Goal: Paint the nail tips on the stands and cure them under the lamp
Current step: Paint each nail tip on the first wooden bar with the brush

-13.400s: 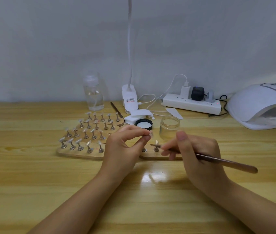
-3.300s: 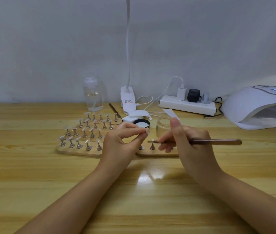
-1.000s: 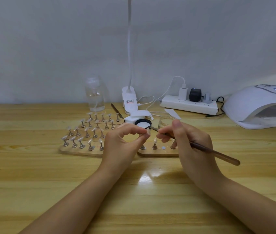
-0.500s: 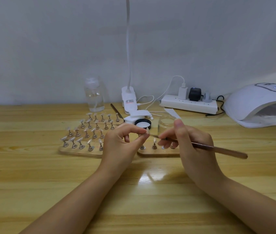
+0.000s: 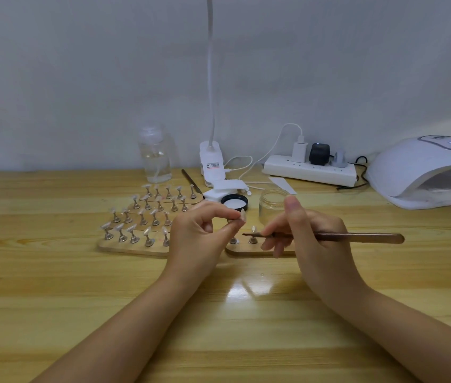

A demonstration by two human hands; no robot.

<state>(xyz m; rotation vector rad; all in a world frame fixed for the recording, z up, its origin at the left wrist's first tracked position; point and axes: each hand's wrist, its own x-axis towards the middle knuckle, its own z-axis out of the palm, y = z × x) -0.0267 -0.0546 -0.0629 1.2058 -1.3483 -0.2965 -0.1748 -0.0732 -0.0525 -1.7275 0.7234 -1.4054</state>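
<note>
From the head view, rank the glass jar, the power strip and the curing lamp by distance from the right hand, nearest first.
1. Glass jar: just behind the right hand, almost at its thumb tip.
2. Power strip: farther back, by the wall.
3. Curing lamp: far right edge of the table, a little farther than the strip.

The brush [image 5: 329,237] is being levelled in the right hand [image 5: 312,239], its tip being drawn down from the nail tip [image 5: 242,216] pinched in the left hand [image 5: 199,239], seemingly toward a stand [image 5: 252,239] on the near board [image 5: 246,251].
</note>
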